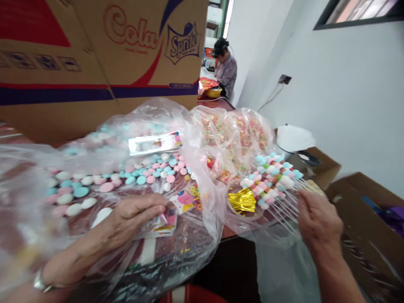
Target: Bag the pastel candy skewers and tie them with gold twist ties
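Observation:
My left hand (135,212) is closed in a pinch over the table, its fingertips on a clear plastic bag (183,201) with a colourful print. Just under the fingertips lies a small stack of printed packets (166,225). On the right, my right hand (320,221) is curled at the stick ends of a pile of marshmallow skewers (274,179) in pink, white, blue and brown. Its fingertips are partly hidden, and the skewer it grips is hard to single out. Gold twist ties (242,200) sit in a round container beside the skewers.
Loose pastel candies (148,172) spread from a large clear bag, with a bundle of long printed wrappers (154,143) on top. Bags of ring-shaped gummies (233,130) stand behind. A big cardboard box (142,80) blocks the back left. Open cartons (362,227) stand right; another person (227,69) works beyond.

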Demonstrator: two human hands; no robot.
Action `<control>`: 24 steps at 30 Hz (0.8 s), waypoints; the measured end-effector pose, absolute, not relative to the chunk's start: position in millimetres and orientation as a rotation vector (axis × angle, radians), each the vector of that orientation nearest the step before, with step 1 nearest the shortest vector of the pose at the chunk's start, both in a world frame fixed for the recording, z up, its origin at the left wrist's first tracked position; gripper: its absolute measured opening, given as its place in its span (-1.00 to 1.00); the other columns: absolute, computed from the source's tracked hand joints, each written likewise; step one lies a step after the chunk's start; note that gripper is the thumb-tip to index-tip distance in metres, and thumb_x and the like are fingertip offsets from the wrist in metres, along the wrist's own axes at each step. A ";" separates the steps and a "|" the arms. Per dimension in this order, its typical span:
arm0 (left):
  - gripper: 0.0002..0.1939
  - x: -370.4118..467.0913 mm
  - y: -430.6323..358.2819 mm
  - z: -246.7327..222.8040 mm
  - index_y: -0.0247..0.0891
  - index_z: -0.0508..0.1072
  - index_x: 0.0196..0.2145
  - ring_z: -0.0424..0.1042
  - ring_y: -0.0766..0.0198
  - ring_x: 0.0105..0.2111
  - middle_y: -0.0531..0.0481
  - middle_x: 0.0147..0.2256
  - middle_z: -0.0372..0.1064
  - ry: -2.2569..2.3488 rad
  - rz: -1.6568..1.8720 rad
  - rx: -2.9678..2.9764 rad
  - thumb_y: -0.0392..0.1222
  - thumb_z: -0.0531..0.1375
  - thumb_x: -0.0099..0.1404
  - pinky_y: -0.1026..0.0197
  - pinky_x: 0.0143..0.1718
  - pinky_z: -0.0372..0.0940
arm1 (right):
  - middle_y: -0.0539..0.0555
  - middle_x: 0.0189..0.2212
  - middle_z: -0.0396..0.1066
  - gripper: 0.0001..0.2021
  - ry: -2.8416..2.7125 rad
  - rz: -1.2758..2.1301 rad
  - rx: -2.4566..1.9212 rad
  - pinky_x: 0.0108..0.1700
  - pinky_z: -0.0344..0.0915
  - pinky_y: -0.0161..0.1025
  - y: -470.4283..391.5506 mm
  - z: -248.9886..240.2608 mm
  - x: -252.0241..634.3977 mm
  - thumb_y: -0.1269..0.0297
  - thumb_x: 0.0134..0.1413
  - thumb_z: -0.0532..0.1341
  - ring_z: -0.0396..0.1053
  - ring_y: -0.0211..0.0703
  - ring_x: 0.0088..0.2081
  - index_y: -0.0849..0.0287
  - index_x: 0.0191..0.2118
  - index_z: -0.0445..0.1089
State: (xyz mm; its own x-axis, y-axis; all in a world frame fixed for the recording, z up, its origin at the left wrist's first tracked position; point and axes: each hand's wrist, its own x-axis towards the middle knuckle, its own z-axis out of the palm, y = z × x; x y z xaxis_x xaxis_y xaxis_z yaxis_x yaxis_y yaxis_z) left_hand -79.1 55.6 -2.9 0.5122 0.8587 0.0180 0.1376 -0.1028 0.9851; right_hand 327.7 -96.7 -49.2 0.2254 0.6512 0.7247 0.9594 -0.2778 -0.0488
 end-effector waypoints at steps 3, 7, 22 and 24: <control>-0.82 -95.4 58.3 -6.7 -0.14 0.64 -0.41 0.46 0.14 -0.39 -0.04 -0.42 0.54 0.878 0.603 1.854 -0.09 0.24 0.25 0.29 -0.33 0.35 | 0.11 -0.27 0.51 -0.81 -1.534 -0.559 -1.688 -0.13 0.33 -0.15 -94.2 -33.1 306.1 0.28 0.24 0.16 0.45 -0.06 -0.23 0.11 -0.10 0.47; -0.75 -106.8 55.9 -8.2 -0.17 0.61 -0.42 0.43 0.17 -0.41 -0.04 -0.43 0.52 0.829 0.538 1.859 -0.09 0.18 0.31 0.27 -0.33 0.32 | 0.06 -0.27 0.49 -0.74 -1.814 -0.301 -1.409 -0.12 0.33 -0.14 -80.3 -13.4 262.0 0.44 0.19 0.18 0.42 -0.11 -0.24 0.05 -0.04 0.44; -0.71 -112.5 62.1 -9.4 -0.28 0.45 -0.41 0.32 0.29 -0.39 0.03 -0.43 0.38 0.737 0.345 1.880 -0.11 0.08 0.40 0.33 -0.31 0.21 | 0.12 -0.33 0.51 -0.76 -2.240 -0.359 -1.126 -0.20 0.16 -0.12 -54.0 1.5 236.7 0.54 0.20 0.16 0.25 -0.10 -0.31 0.22 -0.05 0.41; -0.70 -109.7 60.9 -3.2 -0.28 0.45 -0.43 0.30 0.31 -0.41 0.05 -0.44 0.36 0.748 0.284 1.900 -0.13 0.07 0.40 0.34 -0.34 0.19 | 0.13 -0.33 0.51 -0.77 -2.282 -0.316 -1.119 -0.20 0.17 -0.11 -51.7 3.5 236.3 0.54 0.20 0.16 0.25 -0.10 -0.30 0.23 -0.06 0.40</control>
State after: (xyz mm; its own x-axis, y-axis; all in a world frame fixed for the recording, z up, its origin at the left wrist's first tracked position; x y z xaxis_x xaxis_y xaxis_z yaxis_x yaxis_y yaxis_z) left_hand -109.7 60.9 -3.2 0.7787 0.6131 -0.1335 0.3703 -0.2772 0.8866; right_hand 236.3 -51.7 3.5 -0.4860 0.6472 0.5873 0.7824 0.6217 -0.0377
